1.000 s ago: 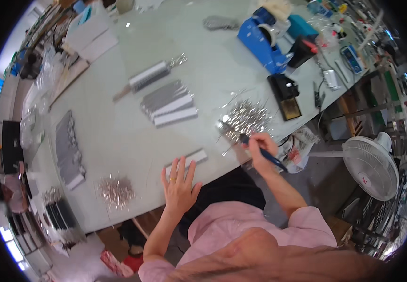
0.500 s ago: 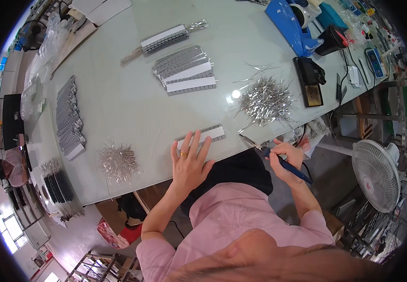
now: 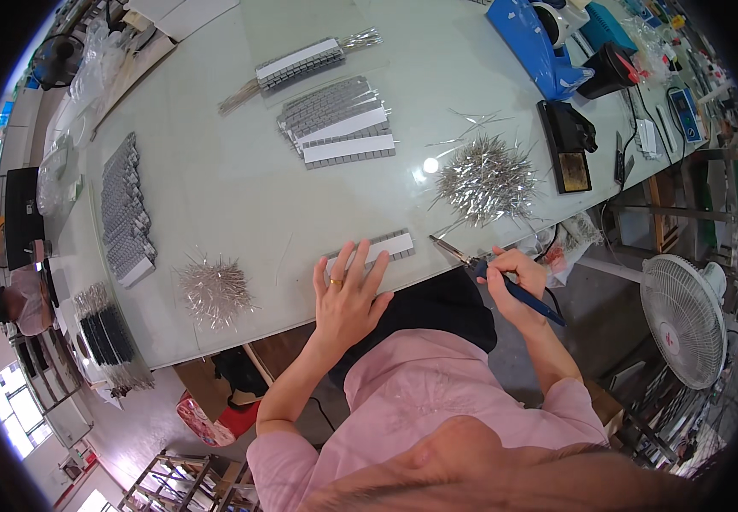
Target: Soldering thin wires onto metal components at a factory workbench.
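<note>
My left hand [image 3: 349, 292] lies flat with fingers spread over a grey segmented strip with a white top [image 3: 397, 246] near the table's front edge; much of the strip is under the fingers. In my right hand [image 3: 516, 282] is a blue-handled soldering iron [image 3: 522, 297], its metal tip pointing up and left, a little right of the strip's end and apart from it. Beyond it is a heap of short shiny metal wires [image 3: 487, 181]. A second wire pile [image 3: 214, 294] lies left of my left hand. More such strips [image 3: 348, 149] are stacked farther back.
A black soldering stand [image 3: 567, 149] and a blue tape dispenser [image 3: 544, 51] stand on the right of the glass-topped table [image 3: 215, 188]. A bundle of strips with wires [image 3: 301, 64] lies at the back. Grey strips [image 3: 126, 213] line the left. Off the right edge is a white fan [image 3: 685, 320].
The soldering iron's tip has shifted slightly left and up, closer to the strip. My left hand stays on the strip, almost unmoved.
</note>
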A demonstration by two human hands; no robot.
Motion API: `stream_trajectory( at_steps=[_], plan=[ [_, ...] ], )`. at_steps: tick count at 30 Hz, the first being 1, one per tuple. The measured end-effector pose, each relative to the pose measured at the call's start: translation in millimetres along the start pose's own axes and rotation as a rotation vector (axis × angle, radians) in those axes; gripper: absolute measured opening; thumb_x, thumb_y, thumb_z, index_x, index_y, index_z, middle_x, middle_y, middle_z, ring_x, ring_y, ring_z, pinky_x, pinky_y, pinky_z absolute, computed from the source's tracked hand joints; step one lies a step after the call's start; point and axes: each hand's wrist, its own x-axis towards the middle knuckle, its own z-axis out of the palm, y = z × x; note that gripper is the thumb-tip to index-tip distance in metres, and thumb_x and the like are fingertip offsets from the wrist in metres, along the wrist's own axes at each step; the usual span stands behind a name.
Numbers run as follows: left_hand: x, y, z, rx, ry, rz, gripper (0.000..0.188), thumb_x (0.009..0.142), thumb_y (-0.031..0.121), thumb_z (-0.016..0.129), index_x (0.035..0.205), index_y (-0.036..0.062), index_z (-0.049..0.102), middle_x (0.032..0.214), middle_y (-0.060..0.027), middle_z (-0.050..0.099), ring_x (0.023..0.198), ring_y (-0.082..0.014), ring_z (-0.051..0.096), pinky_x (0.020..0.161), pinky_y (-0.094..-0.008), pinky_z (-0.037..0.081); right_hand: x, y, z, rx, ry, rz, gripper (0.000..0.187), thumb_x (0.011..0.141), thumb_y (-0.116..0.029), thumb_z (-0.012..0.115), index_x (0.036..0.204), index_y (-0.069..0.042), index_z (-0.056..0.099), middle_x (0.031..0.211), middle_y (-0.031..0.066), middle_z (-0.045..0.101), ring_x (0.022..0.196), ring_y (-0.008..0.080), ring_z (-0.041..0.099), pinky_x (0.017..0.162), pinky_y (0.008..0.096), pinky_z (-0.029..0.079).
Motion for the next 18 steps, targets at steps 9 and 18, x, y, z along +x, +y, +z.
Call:
stream_trajectory(
  at_steps=[9, 18],
  plan=[
    [4, 2, 3, -0.001, 0.008, 0.014, 0.060, 0.082, 0.035, 0.071, 0.138, 0.0201, 0.054, 0.149, -0.0102, 0.042, 0.136, -0.0277, 0.038, 0.110, -0.0545, 0.022, -4, 6, 12, 0.194, 0.053, 0.180, 0.010, 0.091, -0.004, 0.061, 0.083, 0.000, 0.056, 0.072, 0.0041, 0.065, 0.065, 0.0126, 0.069, 0.101, 0.0350, 0.048],
    [8, 4, 3, 0.017, 0.002, 0.022, 0.059, 0.083, 0.036, 0.070, 0.137, 0.0201, 0.055, 0.149, -0.0095, 0.043, 0.135, -0.0272, 0.038, 0.109, -0.0538, 0.023, -4, 10, 12, 0.241, 0.048, 0.208, 0.010, 0.092, -0.005, 0.061, 0.084, -0.001, 0.055, 0.073, 0.0041, 0.065, 0.065, 0.0122, 0.069, 0.101, 0.0342, 0.047]
  ],
)
